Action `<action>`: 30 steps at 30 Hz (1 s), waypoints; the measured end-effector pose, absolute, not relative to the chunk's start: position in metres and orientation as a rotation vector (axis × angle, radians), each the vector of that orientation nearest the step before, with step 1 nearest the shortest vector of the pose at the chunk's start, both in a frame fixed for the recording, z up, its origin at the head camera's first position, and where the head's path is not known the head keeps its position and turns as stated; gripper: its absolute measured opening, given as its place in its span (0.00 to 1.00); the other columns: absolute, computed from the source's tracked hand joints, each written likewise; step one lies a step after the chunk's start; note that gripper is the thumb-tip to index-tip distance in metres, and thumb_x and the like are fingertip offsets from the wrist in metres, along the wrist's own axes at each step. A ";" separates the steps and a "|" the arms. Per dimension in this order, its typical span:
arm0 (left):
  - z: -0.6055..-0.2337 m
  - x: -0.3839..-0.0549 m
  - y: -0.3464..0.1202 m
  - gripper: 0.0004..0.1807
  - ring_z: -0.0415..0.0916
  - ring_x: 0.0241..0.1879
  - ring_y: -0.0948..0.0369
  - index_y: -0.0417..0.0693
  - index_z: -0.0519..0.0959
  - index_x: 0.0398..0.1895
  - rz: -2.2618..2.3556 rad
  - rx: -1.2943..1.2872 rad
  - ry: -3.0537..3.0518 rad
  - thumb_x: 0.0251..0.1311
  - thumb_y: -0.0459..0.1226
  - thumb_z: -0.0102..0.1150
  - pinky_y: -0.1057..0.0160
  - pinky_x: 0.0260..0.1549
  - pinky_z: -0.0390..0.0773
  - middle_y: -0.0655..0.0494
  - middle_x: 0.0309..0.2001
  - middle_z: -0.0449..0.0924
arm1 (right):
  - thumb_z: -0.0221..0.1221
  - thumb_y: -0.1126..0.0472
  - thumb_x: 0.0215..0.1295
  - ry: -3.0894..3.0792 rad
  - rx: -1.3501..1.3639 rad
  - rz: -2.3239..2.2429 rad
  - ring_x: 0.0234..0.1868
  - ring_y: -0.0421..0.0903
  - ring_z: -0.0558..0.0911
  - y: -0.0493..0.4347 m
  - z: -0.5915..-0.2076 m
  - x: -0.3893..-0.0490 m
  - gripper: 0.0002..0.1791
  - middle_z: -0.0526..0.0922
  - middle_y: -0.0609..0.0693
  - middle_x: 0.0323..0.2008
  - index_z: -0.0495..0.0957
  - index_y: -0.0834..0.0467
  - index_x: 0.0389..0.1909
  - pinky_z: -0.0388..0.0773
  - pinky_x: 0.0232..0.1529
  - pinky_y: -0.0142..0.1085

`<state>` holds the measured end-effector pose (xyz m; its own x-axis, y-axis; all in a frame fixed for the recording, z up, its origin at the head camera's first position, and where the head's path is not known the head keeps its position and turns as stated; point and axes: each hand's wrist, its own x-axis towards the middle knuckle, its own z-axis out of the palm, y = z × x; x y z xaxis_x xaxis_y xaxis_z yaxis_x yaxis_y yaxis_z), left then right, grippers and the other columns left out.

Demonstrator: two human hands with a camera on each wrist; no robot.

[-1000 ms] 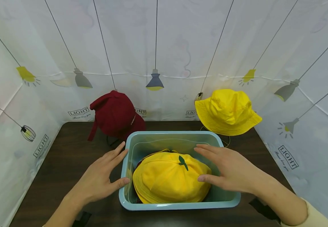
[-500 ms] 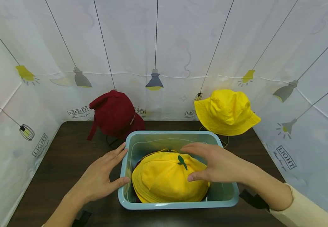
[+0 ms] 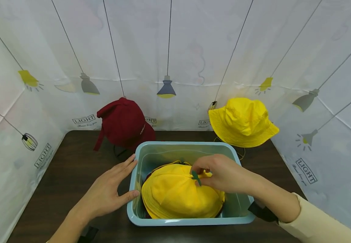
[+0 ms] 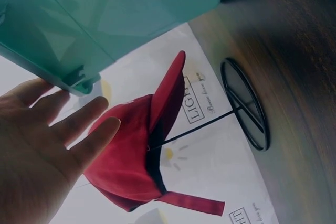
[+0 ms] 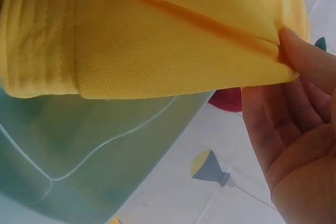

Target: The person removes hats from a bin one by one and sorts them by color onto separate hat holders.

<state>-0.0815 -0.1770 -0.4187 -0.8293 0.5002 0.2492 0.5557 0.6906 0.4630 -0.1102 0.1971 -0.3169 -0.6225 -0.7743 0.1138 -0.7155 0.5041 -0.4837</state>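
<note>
A yellow bucket hat (image 3: 178, 194) with a green sprout on its crown lies in a light blue plastic bin (image 3: 181, 221). My right hand (image 3: 224, 173) pinches the hat's crown beside the sprout; the right wrist view shows thumb and fingers on a fold of the yellow cloth (image 5: 184, 40). Straight fingers of my left hand (image 3: 105, 190) touch the bin's left rim. In the left wrist view that hand (image 4: 47, 145) lies against the bin's outer wall (image 4: 131, 3). Something dark red shows under the hat, mostly hidden.
Behind the bin at left, a dark red cap (image 3: 123, 123) hangs on a black wire stand (image 4: 244, 103). At back right a second yellow bucket hat (image 3: 243, 121) sits on a thin stand. A curtain printed with lamps (image 3: 187, 44) borders the dark wooden table (image 3: 81, 168).
My right hand has moved left and inward over the bin, and its fingers have closed on the yellow hat's crown. The left hand has stayed at the rim.
</note>
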 end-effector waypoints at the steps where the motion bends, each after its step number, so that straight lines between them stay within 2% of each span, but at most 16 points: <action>1: -0.419 -0.081 -0.177 0.47 0.63 0.76 0.52 0.52 0.60 0.83 -0.820 -0.874 -2.794 0.67 0.59 0.65 0.36 0.66 0.71 0.61 0.84 0.52 | 0.74 0.66 0.61 2.624 -1.303 -0.767 0.32 0.34 0.76 0.197 -0.318 -0.109 0.10 0.83 0.37 0.35 0.84 0.52 0.38 0.80 0.34 0.32; 5: -0.420 -0.080 -0.177 0.47 0.63 0.76 0.52 0.53 0.60 0.83 -0.824 -0.868 -2.794 0.67 0.60 0.64 0.36 0.66 0.71 0.61 0.84 0.52 | 0.73 0.68 0.61 2.631 -1.326 -0.807 0.32 0.32 0.78 0.195 -0.320 -0.109 0.10 0.85 0.38 0.37 0.85 0.51 0.38 0.81 0.34 0.31; 12: -0.421 -0.080 -0.177 0.47 0.63 0.76 0.53 0.52 0.61 0.83 -0.828 -0.870 -2.795 0.67 0.60 0.64 0.36 0.66 0.71 0.61 0.83 0.52 | 0.69 0.77 0.60 2.604 -1.405 -0.954 0.35 0.35 0.83 0.199 -0.318 -0.113 0.16 0.88 0.42 0.40 0.88 0.54 0.41 0.83 0.35 0.30; 21: -0.419 -0.081 -0.178 0.47 0.63 0.77 0.53 0.53 0.60 0.83 -0.825 -0.854 -2.812 0.67 0.61 0.63 0.35 0.67 0.70 0.62 0.83 0.52 | 0.69 0.78 0.60 2.624 -1.318 -1.061 0.33 0.35 0.82 0.207 -0.301 -0.114 0.17 0.87 0.38 0.37 0.87 0.52 0.39 0.86 0.35 0.35; 27: -0.419 -0.081 -0.177 0.47 0.63 0.76 0.52 0.53 0.60 0.83 -0.825 -0.853 -2.816 0.67 0.62 0.62 0.35 0.66 0.70 0.62 0.83 0.52 | 0.72 0.78 0.56 2.692 -1.380 -1.098 0.33 0.36 0.81 0.210 -0.291 -0.114 0.18 0.86 0.38 0.37 0.86 0.51 0.38 0.84 0.34 0.33; 30: -0.418 -0.081 -0.177 0.48 0.63 0.76 0.51 0.53 0.60 0.83 -0.829 -0.848 -2.827 0.67 0.63 0.62 0.36 0.66 0.70 0.62 0.84 0.51 | 0.73 0.78 0.55 2.733 -1.407 -1.101 0.33 0.36 0.80 0.213 -0.285 -0.115 0.18 0.86 0.38 0.36 0.88 0.54 0.41 0.83 0.34 0.31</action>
<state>-0.0812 -0.1774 -0.4184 -0.8443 0.4888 0.2198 0.5301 0.7013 0.4767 -0.1146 0.2129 -0.2854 -0.6221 -0.6774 0.3926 -0.7604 0.4033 -0.5091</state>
